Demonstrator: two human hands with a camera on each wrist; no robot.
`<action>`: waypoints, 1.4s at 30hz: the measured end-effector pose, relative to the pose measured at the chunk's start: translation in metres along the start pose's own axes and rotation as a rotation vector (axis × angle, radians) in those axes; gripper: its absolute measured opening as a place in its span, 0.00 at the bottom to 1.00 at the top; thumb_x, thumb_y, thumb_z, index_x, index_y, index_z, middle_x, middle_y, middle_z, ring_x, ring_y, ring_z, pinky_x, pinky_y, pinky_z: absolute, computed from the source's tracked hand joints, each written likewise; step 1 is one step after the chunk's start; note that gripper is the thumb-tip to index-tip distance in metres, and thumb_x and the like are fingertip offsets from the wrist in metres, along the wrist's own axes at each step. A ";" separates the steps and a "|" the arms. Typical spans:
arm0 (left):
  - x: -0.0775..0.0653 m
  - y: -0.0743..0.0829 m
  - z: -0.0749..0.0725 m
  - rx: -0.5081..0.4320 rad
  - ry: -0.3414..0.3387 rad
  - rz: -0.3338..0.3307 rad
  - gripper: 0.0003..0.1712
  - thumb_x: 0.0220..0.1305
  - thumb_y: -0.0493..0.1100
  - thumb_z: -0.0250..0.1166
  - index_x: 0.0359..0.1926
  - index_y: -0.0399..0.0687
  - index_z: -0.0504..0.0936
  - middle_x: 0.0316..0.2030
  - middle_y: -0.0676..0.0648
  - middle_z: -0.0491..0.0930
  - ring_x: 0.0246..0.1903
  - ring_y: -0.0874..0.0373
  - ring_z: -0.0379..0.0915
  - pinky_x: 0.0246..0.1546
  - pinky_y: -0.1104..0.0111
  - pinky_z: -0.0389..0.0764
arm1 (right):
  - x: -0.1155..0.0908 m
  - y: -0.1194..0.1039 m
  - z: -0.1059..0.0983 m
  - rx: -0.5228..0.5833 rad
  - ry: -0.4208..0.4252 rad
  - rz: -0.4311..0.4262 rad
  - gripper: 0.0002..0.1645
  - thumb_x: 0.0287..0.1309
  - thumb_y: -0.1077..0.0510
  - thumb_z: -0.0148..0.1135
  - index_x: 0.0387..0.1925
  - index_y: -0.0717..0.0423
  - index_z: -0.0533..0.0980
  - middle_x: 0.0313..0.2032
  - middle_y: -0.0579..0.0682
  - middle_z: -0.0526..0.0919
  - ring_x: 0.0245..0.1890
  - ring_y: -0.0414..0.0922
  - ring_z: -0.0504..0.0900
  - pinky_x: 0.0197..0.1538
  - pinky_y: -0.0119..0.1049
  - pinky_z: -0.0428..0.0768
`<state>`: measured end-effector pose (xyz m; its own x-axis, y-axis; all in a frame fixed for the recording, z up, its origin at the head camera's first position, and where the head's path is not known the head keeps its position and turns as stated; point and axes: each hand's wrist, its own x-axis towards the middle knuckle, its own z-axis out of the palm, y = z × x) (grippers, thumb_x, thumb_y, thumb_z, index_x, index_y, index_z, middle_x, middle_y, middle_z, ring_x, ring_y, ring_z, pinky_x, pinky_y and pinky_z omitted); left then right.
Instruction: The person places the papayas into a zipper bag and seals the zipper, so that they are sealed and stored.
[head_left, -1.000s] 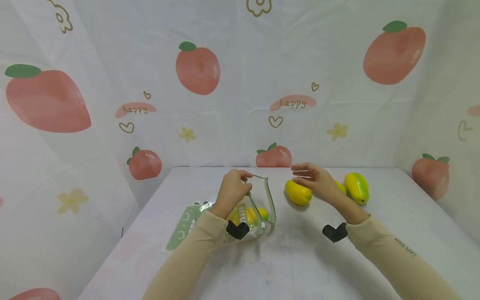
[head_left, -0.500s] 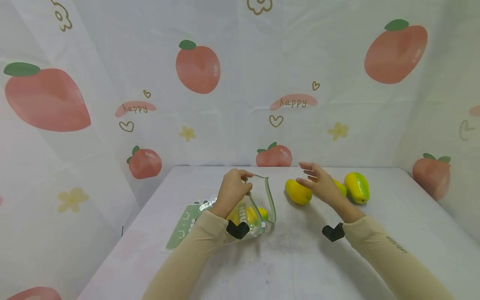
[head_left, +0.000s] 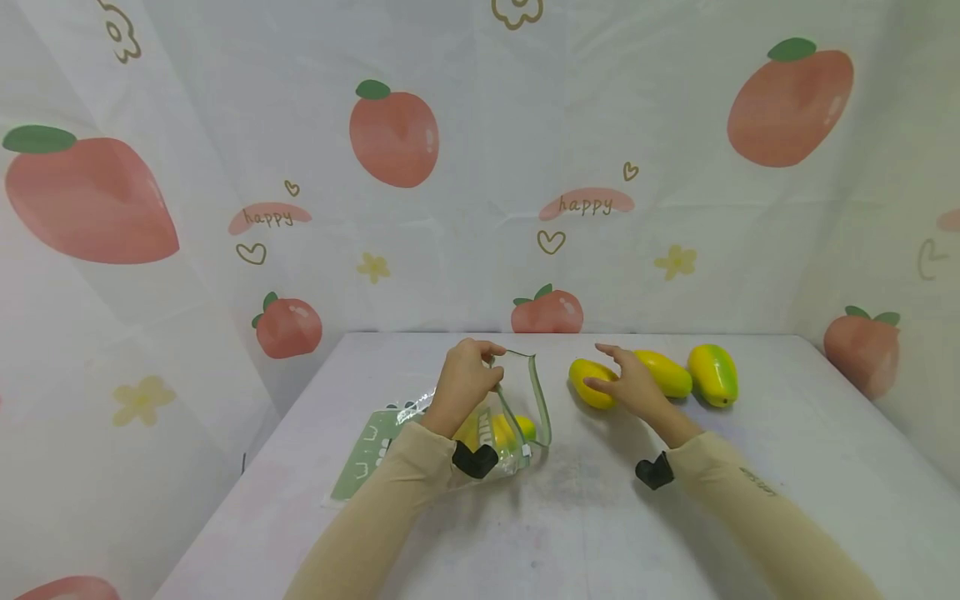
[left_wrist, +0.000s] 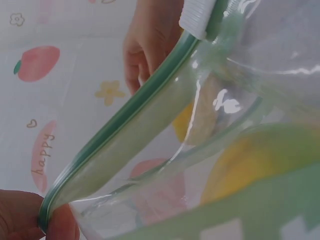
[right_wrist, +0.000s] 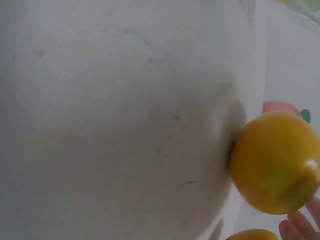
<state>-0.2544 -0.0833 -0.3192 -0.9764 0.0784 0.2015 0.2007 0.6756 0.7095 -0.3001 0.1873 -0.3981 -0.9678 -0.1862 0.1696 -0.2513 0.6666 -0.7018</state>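
My left hand [head_left: 468, 379] pinches the green-edged rim of a clear zip bag [head_left: 538, 400], whose mouth gapes toward the right. Inside the bag lies a yellow-green mango [head_left: 517, 430], partly covered by the bag's print and my wrist. In the left wrist view, thumb and finger grip the green zip strip [left_wrist: 120, 120], with a white slider [left_wrist: 196, 17] farther along it. My right hand [head_left: 636, 388] has its fingers spread over the right side of a yellow mango [head_left: 588, 382] on the table. The right wrist view shows fingertips [right_wrist: 300, 225] right at that mango's end.
Two more mangoes, one yellow [head_left: 666, 375] and one yellow-green [head_left: 714, 375], lie on the table [head_left: 585, 517] right of my right hand. The bag's green printed part [head_left: 367, 454] lies flat at left. A fruit-patterned cloth [head_left: 480, 250] hangs behind the table.
My right hand drew back slightly to the right, then came down and forward onto the nearest loose mango, uncovering the one behind. My left hand and the bag have stayed in place.
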 end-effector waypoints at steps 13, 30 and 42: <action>-0.003 0.000 0.001 0.001 0.000 -0.004 0.19 0.55 0.31 0.62 0.48 0.41 0.85 0.43 0.39 0.79 0.20 0.63 0.78 0.25 0.73 0.80 | -0.001 0.005 0.013 -0.018 -0.078 0.078 0.45 0.57 0.52 0.66 0.69 0.67 0.58 0.65 0.70 0.64 0.62 0.64 0.67 0.67 0.61 0.62; -0.004 -0.001 0.002 0.003 0.010 -0.008 0.19 0.55 0.31 0.61 0.48 0.43 0.85 0.42 0.40 0.79 0.21 0.61 0.76 0.26 0.73 0.79 | -0.004 0.002 0.013 -0.019 -0.094 0.102 0.46 0.56 0.52 0.67 0.69 0.66 0.57 0.65 0.70 0.64 0.59 0.62 0.69 0.65 0.61 0.64; -0.005 0.000 0.000 -0.001 0.011 0.007 0.19 0.54 0.31 0.61 0.48 0.42 0.85 0.42 0.39 0.79 0.21 0.62 0.77 0.25 0.73 0.79 | -0.007 0.001 0.009 -0.040 -0.108 0.122 0.45 0.55 0.49 0.68 0.67 0.66 0.60 0.64 0.70 0.65 0.57 0.63 0.70 0.63 0.61 0.67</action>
<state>-0.2497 -0.0837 -0.3199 -0.9740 0.0750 0.2136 0.2074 0.6744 0.7087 -0.2928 0.1827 -0.4058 -0.9842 -0.1769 0.0081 -0.1345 0.7171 -0.6839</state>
